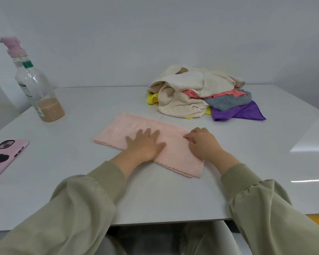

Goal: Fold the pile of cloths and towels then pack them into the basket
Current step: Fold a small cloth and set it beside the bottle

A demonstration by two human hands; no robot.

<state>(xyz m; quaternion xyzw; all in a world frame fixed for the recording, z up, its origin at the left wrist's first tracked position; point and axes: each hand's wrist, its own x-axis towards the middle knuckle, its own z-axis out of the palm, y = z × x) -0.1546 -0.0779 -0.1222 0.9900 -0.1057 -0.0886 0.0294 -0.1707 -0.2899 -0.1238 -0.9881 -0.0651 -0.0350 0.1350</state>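
The left grip (145, 144) lay flat, fingers spread, pinning the pink towel (129, 129) to the counter (72, 162). The right grip (203, 142), fingers curled, seemingly pinched the towel's fold.

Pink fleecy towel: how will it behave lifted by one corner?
Probably floppy: the pink fleecy towel lies limp in a folded strip, so it would likely drape and unfold. Pushed, it may slide on the glossy white table unless the left hand pins it.
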